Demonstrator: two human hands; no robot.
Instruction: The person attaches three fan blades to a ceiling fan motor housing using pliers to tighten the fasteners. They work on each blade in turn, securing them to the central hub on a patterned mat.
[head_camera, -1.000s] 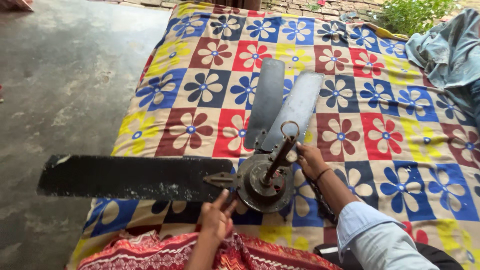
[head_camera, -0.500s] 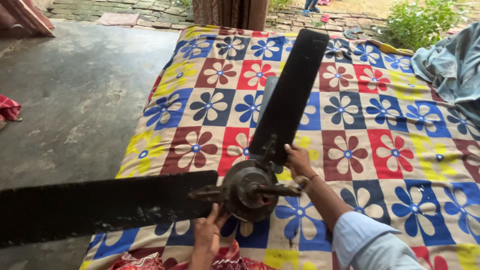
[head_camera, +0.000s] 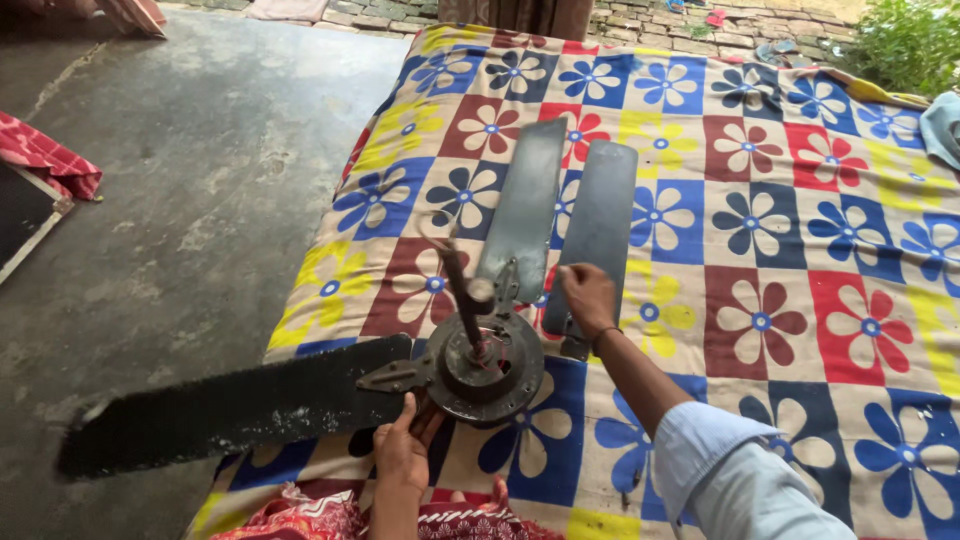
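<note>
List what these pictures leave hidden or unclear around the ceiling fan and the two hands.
Head view:
- Left hand fingertips: tucked under the fan motor.
- Root of the loose blade: covered by the right hand.
- Long black blade: far tip blurred.
- Downrod top: motion-blurred.
- Quilt: cut off by the right edge.

Your old metal ceiling fan's round motor hub rests on the flower-patterned patchwork quilt; its long dark blade reaches left, apparently over the bare concrete floor.
</note>
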